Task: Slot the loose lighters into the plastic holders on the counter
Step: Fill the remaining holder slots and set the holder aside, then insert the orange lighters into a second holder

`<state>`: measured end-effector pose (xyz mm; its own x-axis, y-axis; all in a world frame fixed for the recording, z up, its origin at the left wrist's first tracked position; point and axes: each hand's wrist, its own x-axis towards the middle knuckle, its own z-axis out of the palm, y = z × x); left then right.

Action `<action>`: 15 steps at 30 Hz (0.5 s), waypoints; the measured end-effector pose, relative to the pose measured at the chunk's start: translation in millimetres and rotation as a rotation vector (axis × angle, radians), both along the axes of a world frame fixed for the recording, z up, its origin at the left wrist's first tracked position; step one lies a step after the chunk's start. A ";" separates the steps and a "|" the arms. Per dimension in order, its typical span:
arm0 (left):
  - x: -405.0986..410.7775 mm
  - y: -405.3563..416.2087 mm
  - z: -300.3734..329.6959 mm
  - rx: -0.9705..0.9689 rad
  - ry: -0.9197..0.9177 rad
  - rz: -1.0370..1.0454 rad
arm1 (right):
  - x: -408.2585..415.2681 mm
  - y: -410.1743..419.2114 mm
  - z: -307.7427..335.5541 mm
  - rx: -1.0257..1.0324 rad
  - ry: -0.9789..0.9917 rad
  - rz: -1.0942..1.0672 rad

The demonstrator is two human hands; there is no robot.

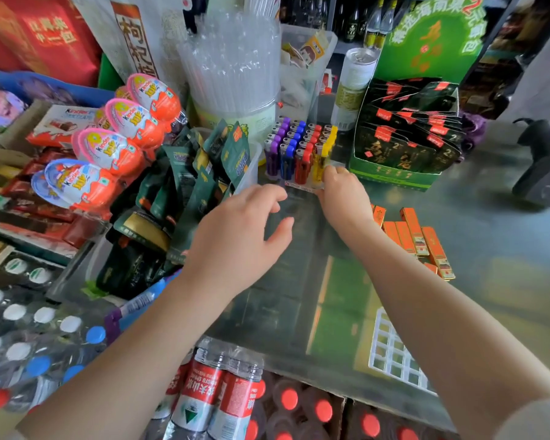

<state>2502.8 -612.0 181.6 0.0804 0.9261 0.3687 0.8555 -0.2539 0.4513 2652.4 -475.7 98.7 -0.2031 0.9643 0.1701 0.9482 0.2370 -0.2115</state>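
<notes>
A clear plastic holder stands at the back of the glass counter, filled with upright lighters in purple, blue, red and yellow rows. My right hand grips the holder's front right corner, fingers curled beside the yellow lighters. A little nearer and to the left, my left hand hovers above the counter with relaxed, spread fingers and holds nothing. An empty white grid holder lies at the counter's near right edge. No loose lighter shows.
Several orange slim boxes lie right of my right arm. A green display box of dark packets stands behind them. Dark snack pouches and Kinder eggs crowd the left. A tub of straws rises behind the lighters.
</notes>
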 end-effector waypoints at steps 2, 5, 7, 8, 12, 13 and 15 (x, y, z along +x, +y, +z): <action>1.4 1.0 -3.1 -0.015 0.039 -0.050 | -0.9 8.3 -0.5 0.001 0.009 -0.018; 6.6 -1.2 -7.5 -0.047 0.059 -0.090 | 4.0 18.4 2.0 -0.021 0.030 -0.044; 12.9 -4.8 -12.1 -0.068 0.054 -0.151 | 10.1 17.5 6.7 -0.078 0.062 -0.017; 16.5 -7.2 -15.9 -0.085 0.050 -0.202 | 14.5 13.0 10.5 -0.103 0.102 0.008; 32.8 -22.7 -39.9 -0.235 0.118 -0.424 | 49.3 -28.9 24.6 -0.036 0.268 0.120; 37.0 -27.2 -46.9 -0.261 0.142 -0.466 | 61.8 -41.9 25.0 -0.030 0.286 0.147; 47.7 -36.1 -58.3 -0.323 0.149 -0.522 | 85.6 -68.8 25.3 -0.042 0.295 0.177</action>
